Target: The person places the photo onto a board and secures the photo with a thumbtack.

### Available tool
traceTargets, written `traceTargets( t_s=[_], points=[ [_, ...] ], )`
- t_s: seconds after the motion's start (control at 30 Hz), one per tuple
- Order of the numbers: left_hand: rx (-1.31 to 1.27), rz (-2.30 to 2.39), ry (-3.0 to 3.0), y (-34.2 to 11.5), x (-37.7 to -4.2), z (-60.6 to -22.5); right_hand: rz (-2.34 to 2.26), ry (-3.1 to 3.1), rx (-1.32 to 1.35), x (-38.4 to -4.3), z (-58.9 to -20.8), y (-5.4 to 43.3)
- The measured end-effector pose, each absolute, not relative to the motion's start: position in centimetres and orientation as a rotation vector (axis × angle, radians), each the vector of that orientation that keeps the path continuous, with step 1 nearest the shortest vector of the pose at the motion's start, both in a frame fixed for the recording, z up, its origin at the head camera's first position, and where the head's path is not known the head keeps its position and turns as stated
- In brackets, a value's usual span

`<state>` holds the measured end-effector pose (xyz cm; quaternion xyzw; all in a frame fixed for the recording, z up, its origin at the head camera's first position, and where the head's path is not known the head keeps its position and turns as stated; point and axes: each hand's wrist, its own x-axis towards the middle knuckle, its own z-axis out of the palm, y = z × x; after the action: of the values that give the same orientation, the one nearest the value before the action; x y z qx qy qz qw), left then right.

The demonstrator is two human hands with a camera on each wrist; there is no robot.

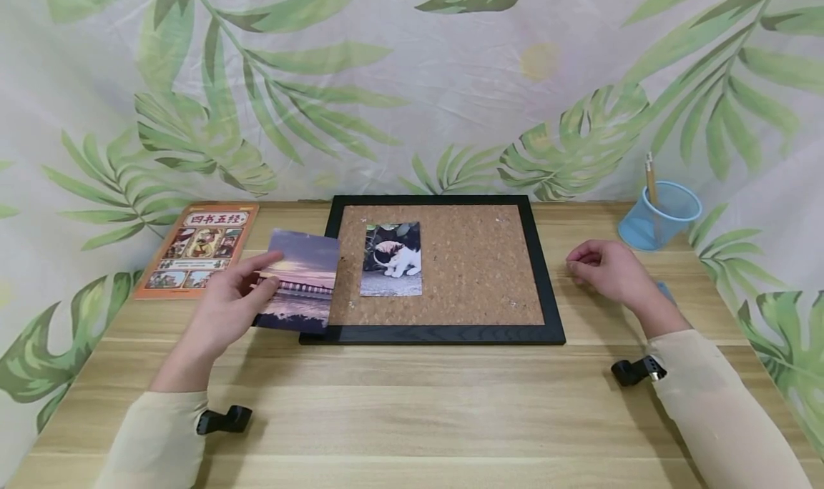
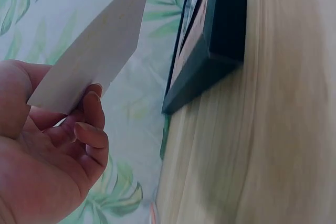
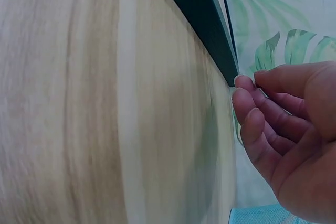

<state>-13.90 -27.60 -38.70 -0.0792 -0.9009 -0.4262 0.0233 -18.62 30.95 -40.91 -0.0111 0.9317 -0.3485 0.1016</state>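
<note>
A printed photo of a purple sunset sky over water [image 1: 297, 278] is pinched between the thumb and fingers of my left hand [image 1: 234, 299], tilted up beside the left edge of the corkboard [image 1: 476, 260]. Its plain white back [image 2: 100, 45] faces the left wrist camera. A photo of a black-and-white cat [image 1: 391, 260] lies on the left half of the cork. To the right of the black frame [image 1: 547, 296], my right hand [image 1: 608, 271] hovers with curled fingers, thumb and index fingertips close together. Whether something tiny sits between them cannot be seen.
An orange illustrated book [image 1: 199, 249] lies at the back left of the wooden table [image 1: 412, 410]. At the back right stands a light-blue mesh pen cup [image 1: 659, 217] holding a pencil [image 1: 651, 181]. A small blue object [image 1: 666, 292] is partly hidden behind the right wrist.
</note>
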Motion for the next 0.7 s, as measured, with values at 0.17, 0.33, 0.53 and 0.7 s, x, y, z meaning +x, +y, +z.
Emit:
traceTargets(
  t_s=[0.17, 0.33, 0.53, 0.7],
  points=[
    [-0.289, -1.381, -2.811, -25.6, -14.6, -38.5, -1.033, 2.744, -0.045, -18.5, -40.8, 30.9],
    [-0.328, -1.466, -2.829, -23.7, -15.3, -38.5, -1.024, 2.763, -0.067, -18.3, -40.6, 30.8],
    [-0.377, -1.535, -2.846, -21.5, -16.3, -38.9, -1.021, 2.786, -0.101, -18.0, -40.4, 30.6],
    [-0.438, -1.584, -2.861, -19.6, -17.0, -39.2, -1.038, 2.787, -0.113, -17.8, -40.2, 30.4]
  ],
)
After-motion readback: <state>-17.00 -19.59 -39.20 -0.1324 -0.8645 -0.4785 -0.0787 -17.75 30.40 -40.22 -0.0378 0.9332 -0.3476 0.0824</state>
